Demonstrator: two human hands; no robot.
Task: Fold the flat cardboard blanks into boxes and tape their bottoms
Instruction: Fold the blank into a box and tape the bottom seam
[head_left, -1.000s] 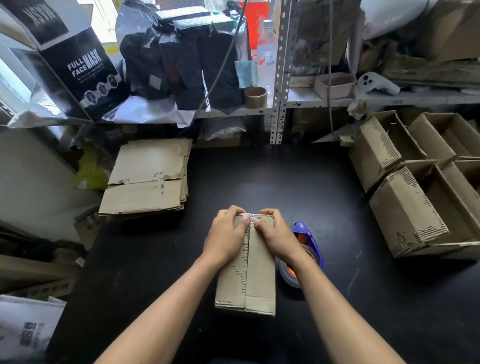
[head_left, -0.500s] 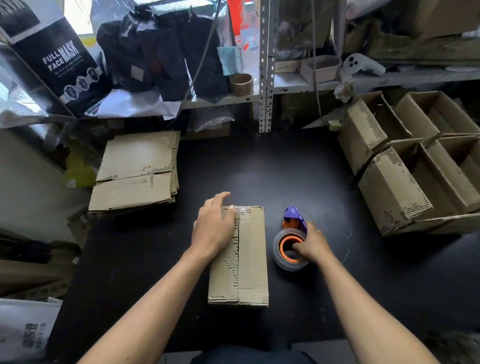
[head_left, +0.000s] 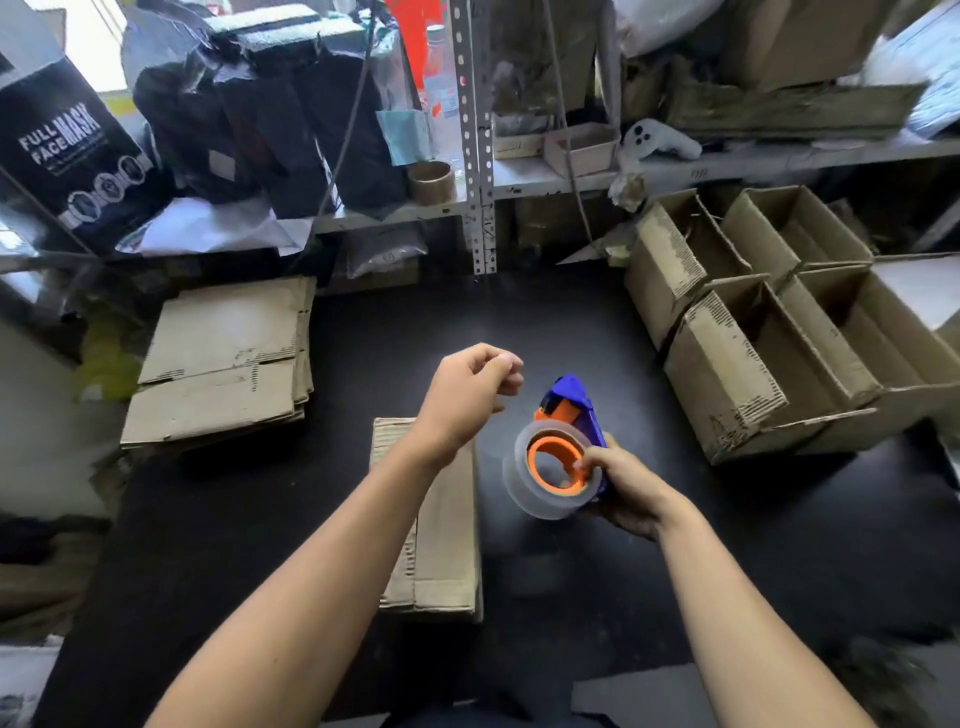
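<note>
Tape is up off the table now: the right hand (head_left: 626, 488) has picked up the tape roll holder (head_left: 563, 457) and grips it. The left hand (head_left: 467, 397) has let go of the box (head_left: 441, 545) and hangs over its far end, fingers curled as if pinching, maybe the tape end. Taping the bottom looks next. Farther left lie the flat blanks (head_left: 223, 364).

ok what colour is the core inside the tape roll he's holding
Orange, on the tape roll in the right hand; the head view shows it.
</note>
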